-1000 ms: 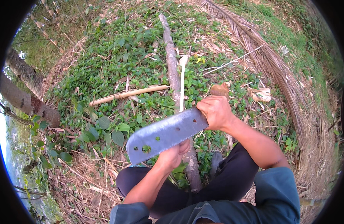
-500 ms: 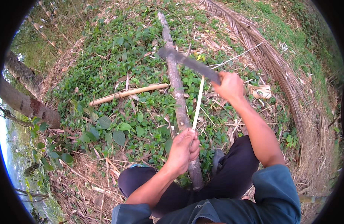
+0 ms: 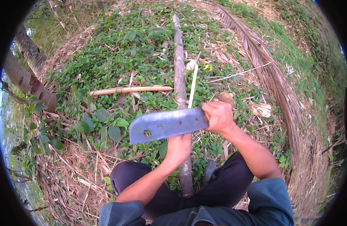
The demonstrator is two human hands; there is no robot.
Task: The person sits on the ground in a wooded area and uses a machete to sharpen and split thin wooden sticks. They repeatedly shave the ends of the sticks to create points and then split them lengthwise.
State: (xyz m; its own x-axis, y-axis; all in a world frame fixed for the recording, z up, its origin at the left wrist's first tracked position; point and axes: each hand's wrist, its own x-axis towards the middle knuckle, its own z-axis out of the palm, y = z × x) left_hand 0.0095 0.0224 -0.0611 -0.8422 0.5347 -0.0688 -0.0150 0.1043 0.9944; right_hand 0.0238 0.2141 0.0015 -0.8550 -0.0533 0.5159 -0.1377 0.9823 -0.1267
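My right hand (image 3: 219,116) is closed round the handle of a machete (image 3: 166,123). The broad blade has several holes and lies across the view, flat side showing; the wooden butt sticks out beyond my fist. Below the blade is my left hand (image 3: 178,150), its fingers mostly hidden by the metal. A thin pale strip, apparently bamboo (image 3: 193,84), rises from behind the blade in line with my left hand and leans slightly right. Under the strip and hand, a long bare branch (image 3: 180,75) runs away from me between my legs.
A cut bamboo piece (image 3: 130,89) lies left of the branch, among low green plants. On the right are a long dry palm frond (image 3: 264,69), a thin pale stick (image 3: 239,72) and a light chunk of dry husk or wood (image 3: 261,109). Tree trunks (image 3: 30,81) stand at the left.
The machete has come down and toward me, from beyond the strip's far end to over my left hand, its flat side now showing. The view has shifted slightly.
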